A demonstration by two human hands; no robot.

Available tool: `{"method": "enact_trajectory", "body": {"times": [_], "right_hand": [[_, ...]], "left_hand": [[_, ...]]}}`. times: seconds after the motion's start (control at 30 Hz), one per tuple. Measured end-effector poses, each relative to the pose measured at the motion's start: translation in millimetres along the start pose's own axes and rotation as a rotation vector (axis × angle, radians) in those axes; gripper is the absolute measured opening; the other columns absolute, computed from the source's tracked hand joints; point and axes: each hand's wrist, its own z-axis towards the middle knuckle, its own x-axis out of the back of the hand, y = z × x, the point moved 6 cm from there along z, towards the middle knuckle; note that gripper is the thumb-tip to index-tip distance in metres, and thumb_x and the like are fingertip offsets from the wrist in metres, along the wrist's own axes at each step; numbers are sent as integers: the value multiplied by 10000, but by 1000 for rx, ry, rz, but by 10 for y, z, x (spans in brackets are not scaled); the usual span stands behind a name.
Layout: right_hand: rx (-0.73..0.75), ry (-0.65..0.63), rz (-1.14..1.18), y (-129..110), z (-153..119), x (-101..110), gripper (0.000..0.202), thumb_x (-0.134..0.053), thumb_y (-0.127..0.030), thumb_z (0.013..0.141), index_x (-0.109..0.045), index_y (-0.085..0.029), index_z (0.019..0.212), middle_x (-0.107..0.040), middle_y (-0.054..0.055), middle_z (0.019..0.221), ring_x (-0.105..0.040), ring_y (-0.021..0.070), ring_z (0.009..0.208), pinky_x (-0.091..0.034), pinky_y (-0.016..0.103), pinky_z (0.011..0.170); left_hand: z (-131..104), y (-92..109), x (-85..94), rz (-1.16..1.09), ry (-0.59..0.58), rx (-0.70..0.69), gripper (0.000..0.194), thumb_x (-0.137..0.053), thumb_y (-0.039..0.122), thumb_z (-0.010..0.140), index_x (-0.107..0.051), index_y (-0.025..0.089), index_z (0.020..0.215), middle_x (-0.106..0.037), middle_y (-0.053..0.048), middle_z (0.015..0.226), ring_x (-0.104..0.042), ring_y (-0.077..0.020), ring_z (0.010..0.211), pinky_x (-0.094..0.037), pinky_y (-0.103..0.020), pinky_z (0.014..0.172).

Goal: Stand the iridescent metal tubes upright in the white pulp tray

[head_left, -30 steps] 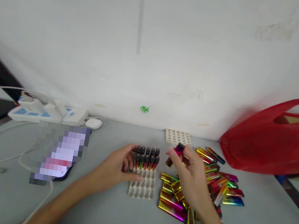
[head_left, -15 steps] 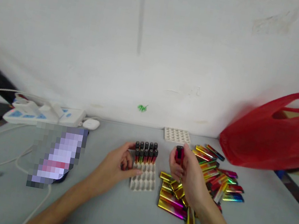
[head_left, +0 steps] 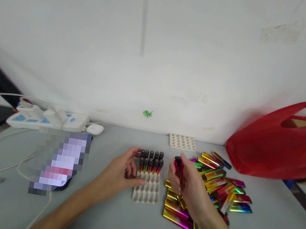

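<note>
A white tray of small cells [head_left: 145, 197] rests on the grey table before me. Two rows of upright lighters [head_left: 150, 163], black tops up, fill its far part, while its near cells show bare. My left hand [head_left: 122, 170] grips the tray's left side, its thumb lying over the near cells and its fingers curled beside the lighters. In my right hand [head_left: 186, 183], a dark red lighter with a black top [head_left: 178, 164] is held upright, just right of the tray. Under and beyond that hand lies a loose pile of shiny gold, red and multicoloured lighters [head_left: 215, 180].
A second white tray [head_left: 183, 142] lies against the wall. At the right stands a red bag [head_left: 284, 141]. On the left are a power strip [head_left: 48, 119] with white cables, a small white case [head_left: 95, 129] and a phone [head_left: 63, 162] with a blurred screen.
My right hand, holding the lighter, has moved slightly left towards the tray. My left hand keeps its place on the tray. The whole view has shifted a little.
</note>
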Motion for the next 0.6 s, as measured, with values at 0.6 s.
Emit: {"method": "enact_trajectory", "body": {"times": [0.6], "right_hand": [[-80, -63, -2, 141, -2, 0, 706, -640, -847, 947, -430, -238, 658, -241, -95, 606, -123, 95, 536, -84, 295, 495]], "left_hand": [[-26, 18, -19, 73, 2, -9, 840, -929, 413, 829, -530, 188, 1533, -637, 39, 853, -615, -199, 734, -484, -303, 672]]}}
